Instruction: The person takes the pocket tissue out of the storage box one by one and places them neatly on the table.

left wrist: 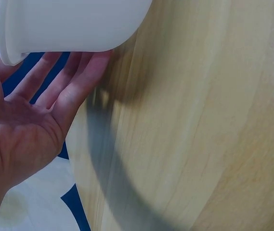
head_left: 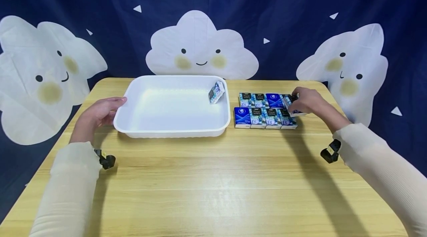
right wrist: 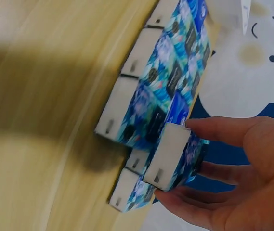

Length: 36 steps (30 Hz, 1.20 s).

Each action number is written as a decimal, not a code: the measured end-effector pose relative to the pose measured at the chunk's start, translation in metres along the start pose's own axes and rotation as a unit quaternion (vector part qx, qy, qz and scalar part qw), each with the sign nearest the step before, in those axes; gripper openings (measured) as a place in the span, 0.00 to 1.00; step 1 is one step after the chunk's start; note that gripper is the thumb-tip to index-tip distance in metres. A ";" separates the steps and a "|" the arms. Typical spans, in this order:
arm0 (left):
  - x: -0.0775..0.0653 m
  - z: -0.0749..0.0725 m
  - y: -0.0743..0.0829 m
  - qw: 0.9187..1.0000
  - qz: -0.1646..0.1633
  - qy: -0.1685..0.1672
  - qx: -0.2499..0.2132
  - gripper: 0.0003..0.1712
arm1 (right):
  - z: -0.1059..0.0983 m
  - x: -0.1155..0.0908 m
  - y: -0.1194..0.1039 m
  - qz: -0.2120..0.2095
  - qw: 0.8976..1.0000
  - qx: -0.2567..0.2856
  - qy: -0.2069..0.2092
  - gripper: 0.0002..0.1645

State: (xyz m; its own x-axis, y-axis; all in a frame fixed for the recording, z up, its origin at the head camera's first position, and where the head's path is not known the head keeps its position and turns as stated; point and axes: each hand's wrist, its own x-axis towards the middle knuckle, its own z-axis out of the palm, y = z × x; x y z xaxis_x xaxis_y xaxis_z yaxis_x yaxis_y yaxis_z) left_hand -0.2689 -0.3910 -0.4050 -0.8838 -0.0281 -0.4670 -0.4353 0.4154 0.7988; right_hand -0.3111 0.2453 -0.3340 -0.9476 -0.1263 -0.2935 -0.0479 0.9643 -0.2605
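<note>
At the table's right, my right hand [head_left: 305, 100] pinches a small floral tissue pack [right wrist: 166, 156] between thumb and fingers, tilted just above the other packs. Those tissue packs [head_left: 257, 116] lie flat in two adjoining rows, most with a blue floral print and a few plain dark blue. My left hand [head_left: 103, 112] holds the left end of a white plastic tray [head_left: 173, 133]. The thumb is at its rim, and in the left wrist view the fingers [left wrist: 74, 86] reach against its underside, fingertips hidden. One floral tissue pack [head_left: 216, 92] leans inside the tray's right end.
The wooden table [head_left: 207, 181] extends in front of the tray and packs. Behind it hangs a dark blue curtain [head_left: 230, 3] printed with smiling white clouds. Black wrist cameras [head_left: 106, 160] sit at both sleeve cuffs.
</note>
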 end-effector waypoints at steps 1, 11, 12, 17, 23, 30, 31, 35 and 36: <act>0.000 0.000 0.000 1.000 0.000 0.001 0.002 0.55 | 0.000 0.000 0.002 0.000 1.000 0.000 -0.004 0.44; 0.001 -0.001 -0.001 1.000 0.001 -0.003 0.005 0.55 | 0.004 -0.003 0.020 0.021 0.998 0.015 -0.049 0.50; 0.002 -0.001 -0.001 1.000 0.000 -0.003 0.006 0.55 | 0.005 -0.003 0.021 0.024 0.998 0.017 -0.053 0.51; 0.002 0.000 0.000 1.000 0.000 -0.002 0.005 0.56 | 0.010 -0.002 0.029 0.024 0.997 0.018 -0.067 0.51; 0.000 -0.001 0.001 1.000 0.004 -0.005 0.002 0.53 | 0.011 -0.001 0.033 0.017 0.997 0.016 -0.068 0.51; 0.000 0.000 0.000 1.000 -0.004 0.003 0.006 0.53 | 0.012 0.000 0.035 0.023 0.997 0.017 -0.071 0.50; 0.000 0.000 0.000 1.000 -0.004 0.005 0.004 0.53 | 0.013 0.000 0.035 0.024 0.997 0.018 -0.071 0.50; 0.000 0.000 0.000 1.000 -0.002 0.002 -0.001 0.52 | 0.015 -0.001 0.037 0.027 0.997 0.022 -0.073 0.50; 0.000 -0.001 0.000 1.000 -0.002 0.001 -0.003 0.52 | 0.016 -0.001 0.038 0.028 0.997 0.025 -0.074 0.50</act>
State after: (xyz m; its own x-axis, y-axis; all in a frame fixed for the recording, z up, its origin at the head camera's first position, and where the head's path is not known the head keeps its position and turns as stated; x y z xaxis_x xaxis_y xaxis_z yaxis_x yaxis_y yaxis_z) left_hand -0.2691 -0.3916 -0.4052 -0.8820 -0.0309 -0.4702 -0.4404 0.4093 0.7991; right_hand -0.3074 0.2783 -0.3582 -0.8908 -0.1096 -0.4409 0.0233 0.9582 -0.2852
